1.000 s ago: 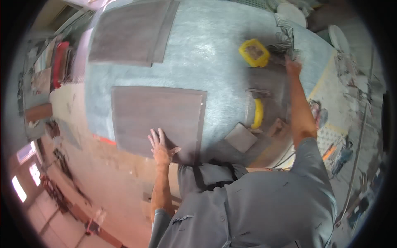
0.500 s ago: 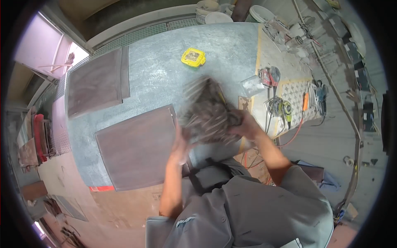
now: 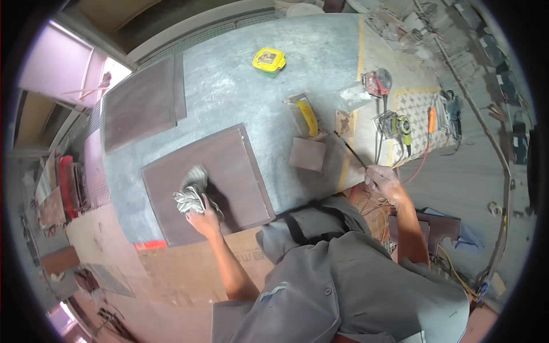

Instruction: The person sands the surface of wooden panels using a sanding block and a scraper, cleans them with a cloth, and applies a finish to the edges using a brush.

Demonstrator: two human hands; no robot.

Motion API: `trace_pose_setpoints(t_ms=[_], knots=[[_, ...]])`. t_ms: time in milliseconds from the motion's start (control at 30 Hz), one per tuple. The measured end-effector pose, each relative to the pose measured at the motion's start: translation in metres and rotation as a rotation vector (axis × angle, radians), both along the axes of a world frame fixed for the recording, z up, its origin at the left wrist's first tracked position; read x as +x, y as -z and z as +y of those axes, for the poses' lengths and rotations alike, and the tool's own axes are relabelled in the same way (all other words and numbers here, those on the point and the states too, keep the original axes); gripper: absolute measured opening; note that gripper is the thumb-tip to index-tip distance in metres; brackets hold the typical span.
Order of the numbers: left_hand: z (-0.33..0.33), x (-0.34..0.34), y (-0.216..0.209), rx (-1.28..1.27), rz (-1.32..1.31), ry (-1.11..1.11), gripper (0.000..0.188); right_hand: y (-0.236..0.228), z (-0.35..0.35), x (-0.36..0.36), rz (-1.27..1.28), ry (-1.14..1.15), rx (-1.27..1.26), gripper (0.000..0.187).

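My left hand (image 3: 204, 222) grips a crumpled grey-and-white patterned cloth (image 3: 193, 197) over the nearer dark brown panel (image 3: 240, 166). Part of the cloth is blurred, and I cannot tell how firmly it presses on the panel. Off the bench's right front edge, my right hand (image 3: 386, 184) is closed around one end of a thin dark stick (image 3: 351, 150), which points up and left. Between the hands lie a small square brown piece (image 3: 307, 154) and, just behind it, a tray-like item with a yellow strip (image 3: 307, 117).
A second brown panel (image 3: 140, 106) lies at the back left of the grey bench top (image 3: 229, 86). Farther back sits a yellow-lidded box (image 3: 269, 60). At right are a red sander (image 3: 377, 83), a green-and-black sander (image 3: 397, 126) and an orange-handled tool (image 3: 432, 120) with a cord.
The cloth, earlier bunched between both hands at the bench's middle, has gone left over the panel in my left hand. My right hand has moved right and now holds the stick.
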State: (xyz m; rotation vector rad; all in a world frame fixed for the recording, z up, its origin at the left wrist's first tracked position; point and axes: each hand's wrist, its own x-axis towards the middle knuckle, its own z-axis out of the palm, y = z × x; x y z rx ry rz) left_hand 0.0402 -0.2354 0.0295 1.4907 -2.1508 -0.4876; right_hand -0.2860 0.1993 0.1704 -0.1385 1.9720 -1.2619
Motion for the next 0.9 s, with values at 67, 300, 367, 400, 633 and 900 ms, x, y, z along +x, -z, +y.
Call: trace_pose_setpoints(t_ms=[67, 300, 367, 400, 633, 900], knots=[[-0.007, -0.025, 0.020, 0.044, 0.154, -0.001, 0.040, 0.005, 0.004, -0.016, 0.010, -0.113, -0.059, 0.026], [-0.031, -0.210, 0.081, -0.027, -0.375, 0.470, 0.047, 0.006, -0.015, -0.103, 0.081, -0.410, 0.028, 0.030], [-0.019, -0.216, 0.076, -0.020, -0.464, 0.454, 0.045, 0.003, -0.012, -0.128, 0.139, -0.454, 0.033, 0.030], [-0.005, -0.202, 0.076, -0.083, -0.438, 0.455, 0.048, 0.004, -0.008, -0.142, 0.158, -0.498, 0.030, 0.030], [0.251, -0.013, 0.036, 0.251, -0.189, 0.221, 0.036, 0.028, 0.013, -0.191, 0.017, -0.405, -0.020, 0.021], [0.419, 0.084, 0.068, 1.014, -0.837, -0.316, 0.051, -0.006, 0.007, -0.265, -0.163, -0.065, -0.316, 0.036]])
